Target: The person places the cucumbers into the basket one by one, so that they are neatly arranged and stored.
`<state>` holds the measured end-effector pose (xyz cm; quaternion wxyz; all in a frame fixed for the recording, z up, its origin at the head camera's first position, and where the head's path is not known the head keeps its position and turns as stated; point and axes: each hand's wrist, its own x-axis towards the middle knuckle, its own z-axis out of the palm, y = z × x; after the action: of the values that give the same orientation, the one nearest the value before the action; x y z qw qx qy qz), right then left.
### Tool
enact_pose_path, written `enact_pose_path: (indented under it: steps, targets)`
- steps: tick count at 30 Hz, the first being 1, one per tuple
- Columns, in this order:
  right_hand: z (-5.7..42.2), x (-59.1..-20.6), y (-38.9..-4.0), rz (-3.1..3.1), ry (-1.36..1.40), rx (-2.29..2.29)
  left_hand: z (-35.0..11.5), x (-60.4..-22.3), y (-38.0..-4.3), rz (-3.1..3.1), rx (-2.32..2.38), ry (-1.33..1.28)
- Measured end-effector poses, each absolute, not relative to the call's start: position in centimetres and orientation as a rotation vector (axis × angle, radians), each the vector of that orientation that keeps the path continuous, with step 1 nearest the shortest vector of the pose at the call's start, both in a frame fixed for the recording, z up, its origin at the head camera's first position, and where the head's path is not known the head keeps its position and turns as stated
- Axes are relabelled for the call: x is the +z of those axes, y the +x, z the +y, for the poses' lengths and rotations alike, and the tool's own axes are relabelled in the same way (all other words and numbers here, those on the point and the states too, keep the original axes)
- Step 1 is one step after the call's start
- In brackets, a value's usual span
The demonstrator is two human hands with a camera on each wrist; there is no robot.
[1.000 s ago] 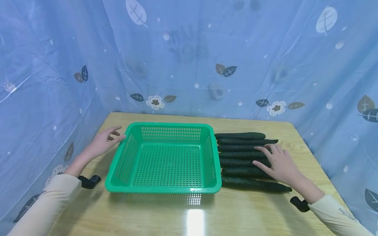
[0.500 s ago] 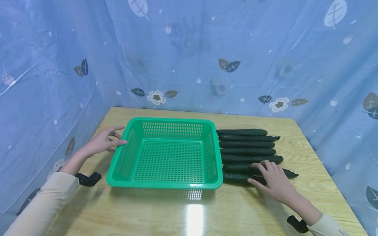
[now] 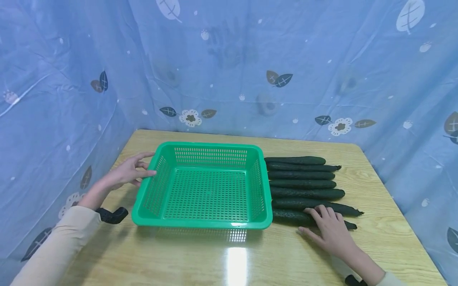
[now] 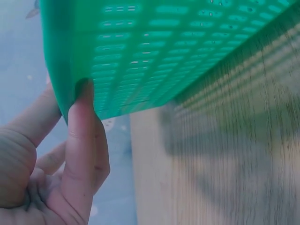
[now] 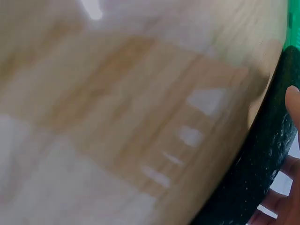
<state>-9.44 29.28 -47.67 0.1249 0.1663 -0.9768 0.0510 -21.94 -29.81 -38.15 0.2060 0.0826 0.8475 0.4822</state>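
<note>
A green plastic basket (image 3: 205, 194) with slotted walls stands on the wooden table. My left hand (image 3: 127, 172) pinches its left rim, thumb over the top and fingers against the outer wall; the left wrist view shows a fingertip (image 4: 84, 96) pressed on that wall. To the basket's right, several dark green cucumbers lie side by side in a row. My right hand (image 3: 330, 232) grips the nearest cucumber (image 3: 290, 215) around its middle, thumb on the near side and fingers on the far side. In the right wrist view the same cucumber (image 5: 255, 159) runs along the right edge.
The other cucumbers (image 3: 302, 184) extend behind the gripped one, their left ends close to the basket. The wooden table (image 3: 179, 258) reaches back to a blue patterned curtain (image 3: 229, 79), which also hangs along both sides.
My right hand has come from above the middle of the row toward the near side and taken hold of the nearest cucumber. My left hand has moved right and taken hold of the basket's rim.
</note>
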Motion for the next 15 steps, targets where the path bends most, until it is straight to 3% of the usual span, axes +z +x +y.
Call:
enact_pose_path:
  steps: [15]
  targets:
    - [28.64,-48.44,-9.13,-2.816,0.443,0.205,-29.77,-38.87,-22.5,2.32,1.37,0.203]
